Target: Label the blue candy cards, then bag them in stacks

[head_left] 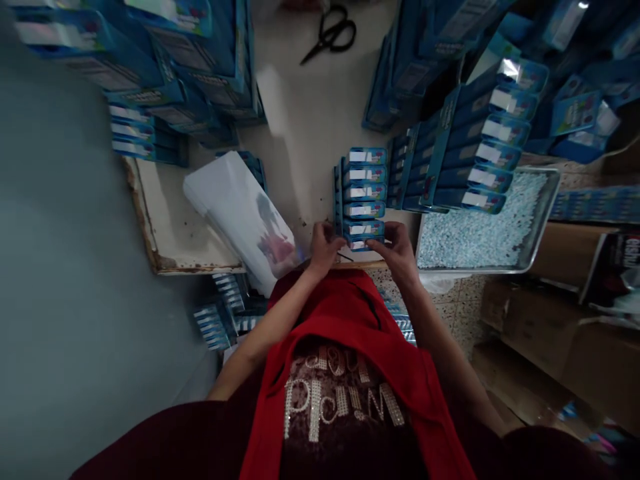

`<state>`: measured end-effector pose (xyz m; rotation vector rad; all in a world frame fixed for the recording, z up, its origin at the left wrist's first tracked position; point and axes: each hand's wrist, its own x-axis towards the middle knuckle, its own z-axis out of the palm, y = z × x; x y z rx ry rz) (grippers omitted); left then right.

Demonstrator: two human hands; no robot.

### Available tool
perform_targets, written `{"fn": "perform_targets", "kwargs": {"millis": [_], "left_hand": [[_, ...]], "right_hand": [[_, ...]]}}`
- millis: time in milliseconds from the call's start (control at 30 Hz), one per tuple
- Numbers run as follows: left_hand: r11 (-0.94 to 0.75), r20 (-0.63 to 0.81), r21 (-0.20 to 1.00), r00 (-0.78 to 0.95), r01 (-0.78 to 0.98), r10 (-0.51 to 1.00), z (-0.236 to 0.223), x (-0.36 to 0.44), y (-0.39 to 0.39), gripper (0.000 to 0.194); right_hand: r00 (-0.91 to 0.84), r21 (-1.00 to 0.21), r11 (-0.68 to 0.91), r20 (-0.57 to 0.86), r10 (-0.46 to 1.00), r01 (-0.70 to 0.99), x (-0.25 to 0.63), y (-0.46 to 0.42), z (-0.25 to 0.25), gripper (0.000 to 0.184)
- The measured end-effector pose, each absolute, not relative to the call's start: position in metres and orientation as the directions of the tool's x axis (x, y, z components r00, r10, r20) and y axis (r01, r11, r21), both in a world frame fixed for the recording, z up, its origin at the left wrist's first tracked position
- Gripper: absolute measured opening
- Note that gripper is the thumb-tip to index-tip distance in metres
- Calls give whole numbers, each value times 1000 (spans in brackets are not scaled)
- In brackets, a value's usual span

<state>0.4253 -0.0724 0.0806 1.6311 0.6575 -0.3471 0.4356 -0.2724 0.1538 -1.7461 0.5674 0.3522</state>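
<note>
A row of several small blue boxes (365, 193) with white end labels lies near the front edge of the table, a taller blue cardboard wall along its left side. My left hand (326, 248) grips the near left corner of this row, fingers bent round it and thumb at the front. On the opposite side, my right hand (399, 252) pinches the nearest box, its thumb against the labelled end. The boxes hide some of my fingertips. Left of my left hand is a stack of clear plastic bags (240, 213), slanting over the table edge.
Blue boxes (445, 147) are stacked close on the right, with more piles (200, 67) at the back left. A metal tray (530, 253) of pale blue-white pellets stands right. Black scissors (333, 33) lie at the back. Cardboard cartons (540, 327) are on the right.
</note>
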Motion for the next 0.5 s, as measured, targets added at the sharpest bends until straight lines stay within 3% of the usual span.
{"fn": "perform_targets", "kwargs": {"millis": [100, 233, 367, 433, 500], "left_hand": [[-44, -507, 832, 790, 553, 345, 86, 440, -63, 42], [105, -454, 891, 870, 441, 194, 110, 466, -83, 58], [296, -669, 717, 742, 631, 39, 138, 484, -103, 70], [346, -680, 699, 732, 626, 51, 144, 500, -91, 69], [343, -582, 786, 803, 514, 128, 140, 531, -65, 61]], "right_hand": [[863, -852, -139, -493, -106, -504, 452, -280, 147, 88], [873, -873, -91, -484, 57, -479, 477, -263, 142, 85], [883, -869, -198, -468, 31, -453, 493, -236, 160, 79], [911, -885, -248, -412, 26, -394, 510, -219, 167, 75], [939, -918, -228, -343, 37, -326, 541, -198, 160, 71]]}}
